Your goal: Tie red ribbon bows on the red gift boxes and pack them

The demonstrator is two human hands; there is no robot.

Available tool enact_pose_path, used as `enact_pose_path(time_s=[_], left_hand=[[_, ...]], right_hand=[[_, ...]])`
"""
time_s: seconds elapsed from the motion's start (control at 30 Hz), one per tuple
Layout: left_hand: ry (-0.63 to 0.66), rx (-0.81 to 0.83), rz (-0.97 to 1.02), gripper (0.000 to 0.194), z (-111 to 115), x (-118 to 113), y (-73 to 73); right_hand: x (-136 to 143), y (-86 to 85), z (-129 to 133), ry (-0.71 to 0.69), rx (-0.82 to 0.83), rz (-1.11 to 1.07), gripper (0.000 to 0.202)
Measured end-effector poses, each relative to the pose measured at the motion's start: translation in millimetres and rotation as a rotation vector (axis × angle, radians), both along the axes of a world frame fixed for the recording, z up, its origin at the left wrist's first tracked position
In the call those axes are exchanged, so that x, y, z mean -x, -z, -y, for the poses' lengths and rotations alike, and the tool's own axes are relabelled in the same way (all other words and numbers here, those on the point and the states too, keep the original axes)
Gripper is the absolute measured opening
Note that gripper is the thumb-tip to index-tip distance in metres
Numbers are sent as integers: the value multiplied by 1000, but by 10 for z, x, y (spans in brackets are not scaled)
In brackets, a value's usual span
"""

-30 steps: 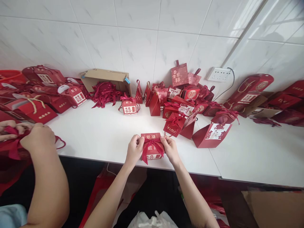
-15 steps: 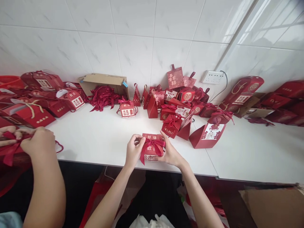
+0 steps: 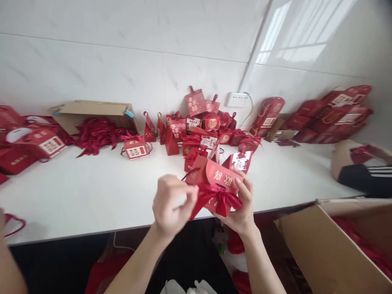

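A red gift box (image 3: pixel 225 175) with gold lettering is held up over the table's front edge, tilted, its underside hidden. My right hand (image 3: pixel 241 204) grips it from the right, fingers along the side and thumb below. Across its front runs a dark red ribbon (image 3: pixel 225 200) tied in a bow. My left hand (image 3: pixel 173 204), somewhat blurred, is closed in a pinch at the ribbon's left end. Just behind the box stand a small ribboned red box (image 3: pixel 191 157) and a larger one with a white printed label (image 3: pixel 240 162).
Finished-looking red boxes (image 3: pixel 211 122) crowd the wall side of the white table (image 3: pixel 128 204). A cardboard box (image 3: pixel 92 108) holds loose ribbons (image 3: pixel 98 134). More boxes (image 3: pixel 330 114) are stacked right. An open carton (image 3: pixel 303 241) stands front right; another person's striped sleeve (image 3: pixel 364 177) is beyond.
The gift box has been raised off the table and tilted in my right hand. My left hand has shifted to the ribbon's left end. The view has turned right, bringing the carton and sleeve in.
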State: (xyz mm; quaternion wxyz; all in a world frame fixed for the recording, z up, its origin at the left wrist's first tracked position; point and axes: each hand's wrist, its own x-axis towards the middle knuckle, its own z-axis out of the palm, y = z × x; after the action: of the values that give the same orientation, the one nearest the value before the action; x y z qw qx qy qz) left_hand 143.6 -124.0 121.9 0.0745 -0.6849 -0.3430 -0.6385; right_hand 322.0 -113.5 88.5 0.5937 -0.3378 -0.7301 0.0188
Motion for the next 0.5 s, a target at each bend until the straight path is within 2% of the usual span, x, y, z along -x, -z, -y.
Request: enact_pose_path(time_s=[0.03, 0.1, 0.13, 0.2, 0.27, 0.37, 0.43, 0.5], left_hand=[[-23, 133, 71, 10, -112, -13, 3], [-3, 425, 139, 1, -357, -74, 56], [43, 547, 115, 4, -472, -135, 108], [158, 687, -4, 9, -652, -337, 255], [295, 716, -152, 11, -738, -641, 438], [512, 675, -362, 12, -695, -1226, 695], [619, 636, -483, 17, -602, -1647, 814], [686, 565, -596, 27, -502, -2063, 879]], right_hand=[[-93, -18, 61, 42, 102, -120, 80], [-320, -55, 183, 75, 373, -514, 63], [-452, -76, 245, 44, 513, -755, 54], [-736, -119, 376, -124, 753, -1177, 42], [-1009, -148, 521, -310, 906, -1428, 38], [-1310, -147, 754, -462, 994, -1559, 38], [-1433, -128, 903, -455, 972, -1587, 41], [-1529, -109, 1046, -370, 922, -1597, 41]])
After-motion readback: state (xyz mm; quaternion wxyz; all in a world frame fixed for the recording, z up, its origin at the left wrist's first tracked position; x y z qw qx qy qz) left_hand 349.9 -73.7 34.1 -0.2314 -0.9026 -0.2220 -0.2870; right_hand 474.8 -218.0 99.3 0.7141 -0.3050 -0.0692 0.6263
